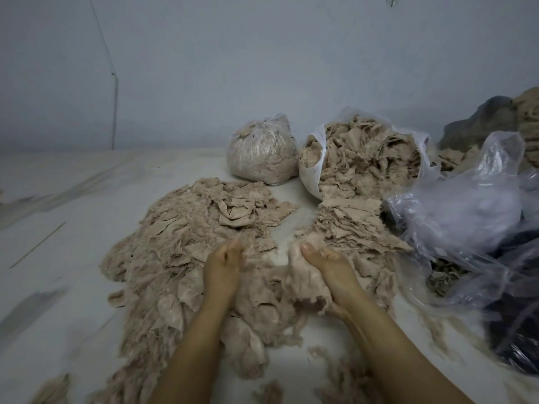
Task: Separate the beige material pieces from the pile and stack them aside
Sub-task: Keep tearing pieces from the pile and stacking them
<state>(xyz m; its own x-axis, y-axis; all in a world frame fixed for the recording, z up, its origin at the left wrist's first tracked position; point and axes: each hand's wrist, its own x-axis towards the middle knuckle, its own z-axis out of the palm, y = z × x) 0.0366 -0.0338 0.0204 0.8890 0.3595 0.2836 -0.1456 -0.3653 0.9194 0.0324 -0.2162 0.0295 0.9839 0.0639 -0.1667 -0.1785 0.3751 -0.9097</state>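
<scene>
A wide pile of beige material pieces (180,243) spreads over the white surface at centre left. A smaller heap of flat beige pieces (347,220) spills from an open white plastic bag (312,170) at centre right. My left hand (223,265) reaches into the middle of the pile, its fingers curled and pinching beige pieces. My right hand (326,266) grips a clump of beige pieces (303,281), thumb on top, just in front of the smaller heap.
A tied clear bag full of beige scraps (261,156) stands at the back. Crumpled clear plastic sheeting (472,217) over dark cloth fills the right side. Grey and beige fabric (501,121) is heaped at far right. Loose scraps lie near the front edge.
</scene>
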